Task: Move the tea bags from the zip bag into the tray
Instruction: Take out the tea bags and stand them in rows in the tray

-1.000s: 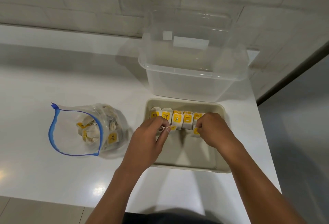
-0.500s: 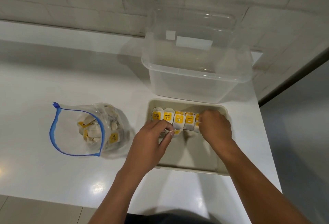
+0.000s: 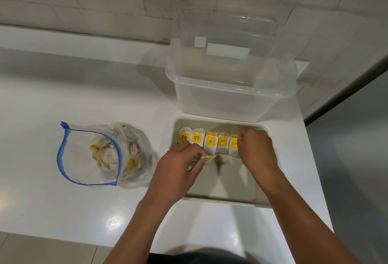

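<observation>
White counter: left hand pinches tea bag over tray; right hand grips row end.

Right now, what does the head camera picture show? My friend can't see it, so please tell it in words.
Two hands work over a beige tray: the left hand pinches a tea bag, and the right hand touches the right end of a row of yellow-tagged tea bags. An open zip bag holding more lies to the left on the white counter, a clear tub behind the tray.
</observation>
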`<state>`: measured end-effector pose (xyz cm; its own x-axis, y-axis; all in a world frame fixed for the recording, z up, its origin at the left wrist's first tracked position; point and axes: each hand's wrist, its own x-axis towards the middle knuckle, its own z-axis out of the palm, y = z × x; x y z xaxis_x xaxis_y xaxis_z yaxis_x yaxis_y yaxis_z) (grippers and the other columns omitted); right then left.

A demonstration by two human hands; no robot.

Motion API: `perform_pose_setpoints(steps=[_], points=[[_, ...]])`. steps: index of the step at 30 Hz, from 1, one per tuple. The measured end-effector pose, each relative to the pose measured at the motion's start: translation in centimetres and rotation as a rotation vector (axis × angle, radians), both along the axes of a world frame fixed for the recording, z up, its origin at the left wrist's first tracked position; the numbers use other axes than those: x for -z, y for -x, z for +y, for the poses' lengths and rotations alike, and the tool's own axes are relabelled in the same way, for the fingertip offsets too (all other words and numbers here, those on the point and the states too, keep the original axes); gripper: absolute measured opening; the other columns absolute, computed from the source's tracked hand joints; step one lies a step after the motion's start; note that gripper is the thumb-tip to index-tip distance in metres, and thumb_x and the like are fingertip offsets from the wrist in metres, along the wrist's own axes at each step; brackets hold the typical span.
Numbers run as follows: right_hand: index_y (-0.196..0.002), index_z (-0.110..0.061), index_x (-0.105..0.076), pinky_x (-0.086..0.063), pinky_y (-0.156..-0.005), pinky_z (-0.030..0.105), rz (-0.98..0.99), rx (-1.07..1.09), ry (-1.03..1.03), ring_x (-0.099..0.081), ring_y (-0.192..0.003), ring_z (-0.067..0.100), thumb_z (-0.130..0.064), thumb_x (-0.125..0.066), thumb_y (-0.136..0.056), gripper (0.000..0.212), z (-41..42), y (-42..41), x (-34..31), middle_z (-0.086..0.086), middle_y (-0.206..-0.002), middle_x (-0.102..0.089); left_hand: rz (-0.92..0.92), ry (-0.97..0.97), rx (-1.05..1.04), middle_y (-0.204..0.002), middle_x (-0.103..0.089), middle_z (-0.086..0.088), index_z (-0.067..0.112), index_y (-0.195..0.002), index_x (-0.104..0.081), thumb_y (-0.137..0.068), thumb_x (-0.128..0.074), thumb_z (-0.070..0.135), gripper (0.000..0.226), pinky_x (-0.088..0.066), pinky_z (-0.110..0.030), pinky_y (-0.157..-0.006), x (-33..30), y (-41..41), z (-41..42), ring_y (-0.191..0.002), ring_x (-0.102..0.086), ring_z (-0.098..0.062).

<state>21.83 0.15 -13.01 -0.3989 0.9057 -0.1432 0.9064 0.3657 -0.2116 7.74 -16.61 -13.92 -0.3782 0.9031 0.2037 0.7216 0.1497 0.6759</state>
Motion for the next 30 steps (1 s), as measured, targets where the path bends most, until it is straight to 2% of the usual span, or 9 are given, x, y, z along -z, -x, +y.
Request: perform_pose_setpoints(steps=[3,6,10,12,17,20,25,30], points=[[-0.085,-0.012,-0.06,-0.035,-0.058,0.029,0.086,-0.025,-0.061,-0.049,-0.071,0.029,-0.011,-0.05,-0.094,0.014,-0.5,-1.5,-1.5,0.011,-0.083,-0.064,0.018,0.061,0.025,-0.081,-0.056,0.019,0.034,-0.09,-0.061,-0.089,-0.069,0.029,0.009,-0.047,-0.023,-0.062,0.1,0.0,0.8,-0.07,-0.052,0.0],[-0.086,-0.012,-0.067,-0.049,-0.065,0.035,0.282,-0.022,-0.139,-0.06,-0.073,0.03,-0.013,-0.052,-0.095,0.018,-1.1,-3.4,-2.4,0.007,-0.079,-0.069,-0.016,0.147,0.072,-0.076,-0.055,0.022,0.034,-0.088,-0.064,-0.088,-0.069,0.032,0.005,-0.047,-0.023,-0.062,0.0,-0.5,2.3,-0.068,-0.052,0.005],[-0.087,-0.019,-0.069,-0.047,-0.062,0.028,0.47,0.067,-0.283,-0.063,-0.07,0.021,-0.01,-0.061,-0.089,0.012,-1.9,-5.3,-1.9,-0.002,-0.08,-0.069,-0.088,0.217,0.118,-0.081,-0.069,0.019,0.034,-0.086,-0.07,-0.087,-0.071,0.035,0.002,-0.05,-0.024,-0.068,-0.5,-1.9,5.3,-0.074,-0.062,0.002],[-0.091,-0.02,-0.069,-0.045,-0.062,0.026,0.516,0.108,-0.295,-0.063,-0.072,0.02,-0.01,-0.062,-0.089,0.012,-2.0,-5.9,-1.3,-0.002,-0.084,-0.069,-0.147,0.238,0.119,-0.078,-0.071,0.017,0.034,-0.082,-0.072,-0.085,-0.073,0.035,0.004,-0.051,-0.024,-0.069,-0.4,-2.6,7.1,-0.07,-0.062,0.003],[-0.1,-0.026,-0.067,-0.038,-0.062,0.026,0.578,0.241,-0.227,-0.057,-0.074,0.018,-0.017,-0.06,-0.091,0.014,-2.3,-6.3,-0.3,-0.004,-0.09,-0.062,-0.205,0.323,0.096,-0.072,-0.07,0.013,0.029,-0.082,-0.076,-0.079,-0.079,0.036,0.008,-0.053,-0.026,-0.071,1.0,-4.2,11.1,-0.069,-0.064,-0.002],[-0.104,-0.024,-0.062,-0.039,-0.064,0.028,0.592,0.283,-0.147,-0.055,-0.075,0.019,-0.019,-0.059,-0.092,0.014,-2.0,-6.4,0.2,-0.004,-0.083,-0.057,-0.122,0.394,0.115,-0.082,-0.075,0.01,0.029,-0.089,-0.078,-0.079,-0.079,0.037,0.013,-0.053,-0.024,-0.073,1.4,-5.0,12.7,-0.077,-0.066,-0.006],[-0.097,-0.024,-0.056,-0.047,-0.061,0.033,0.61,0.262,-0.074,-0.054,-0.066,0.017,-0.017,-0.057,-0.092,0.009,-1.7,-6.7,0.8,-0.006,-0.066,-0.053,-0.077,0.46,0.121,-0.086,-0.075,0.008,0.028,-0.092,-0.078,-0.083,-0.076,0.036,0.011,-0.056,-0.028,-0.075,2.2,-5.9,13.7,-0.084,-0.069,-0.012],[-0.092,-0.026,-0.055,-0.043,-0.058,0.03,0.671,0.242,-0.063,-0.049,-0.058,0.014,-0.013,-0.057,-0.091,0.013,-1.7,-6.9,1.4,-0.006,-0.059,-0.046,0.05,0.45,0.054,-0.09,-0.075,0.007,0.03,-0.096,-0.075,-0.089,-0.066,0.035,0.012,-0.056,-0.032,-0.074,2.4,-6.1,14.1,-0.088,-0.069,-0.016]])
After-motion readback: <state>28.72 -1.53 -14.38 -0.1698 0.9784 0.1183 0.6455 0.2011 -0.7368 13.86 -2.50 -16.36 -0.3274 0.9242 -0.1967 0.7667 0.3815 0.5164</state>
